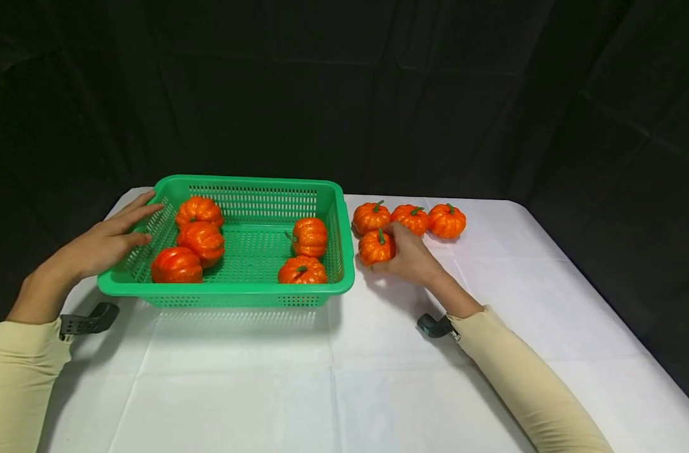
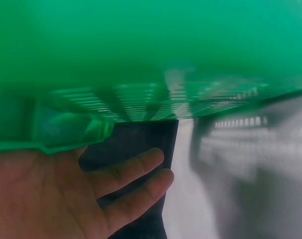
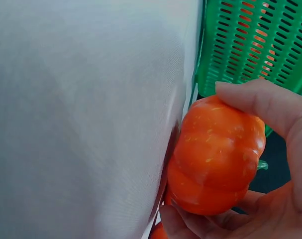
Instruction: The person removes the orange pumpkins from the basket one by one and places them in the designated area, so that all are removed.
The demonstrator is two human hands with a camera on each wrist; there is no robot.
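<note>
Here the right hand [image 1: 412,255] had its fingers and thumb curled round one small orange pumpkin [image 1: 376,247], the nearest of four that sat on the white surface [image 1: 344,377] just beside the right wall of the green basket [image 1: 338,207]. The right wrist view showed the grip plainly: thumb across the top of the pumpkin [image 3: 215,154], fingers cupped beneath, the fruit resting against the cloth. The left hand [image 1: 109,239] lay with straight fingers flat against the basket's left wall, holding nothing; the left wrist view showed those fingers [image 2: 136,172] under the rim, steadying it.

Five pumpkins sat in the basket, three bunched at the left end [image 1: 199,236] and two near the right wall [image 1: 307,238], with bare floor between them.

To do this step well, I judged that the grip should stay wrapped round the body, not the green stem, since the glossy ribbed skin looked likely to slip from a light pinch. The lift would need to clear the basket's raised rim before crossing. The three neighbours [image 1: 413,218] stood touching or nearly so, and a sideways drag could roll them; a straight upward lift seemed safer. The open middle looked the easiest place to set it down.
</note>
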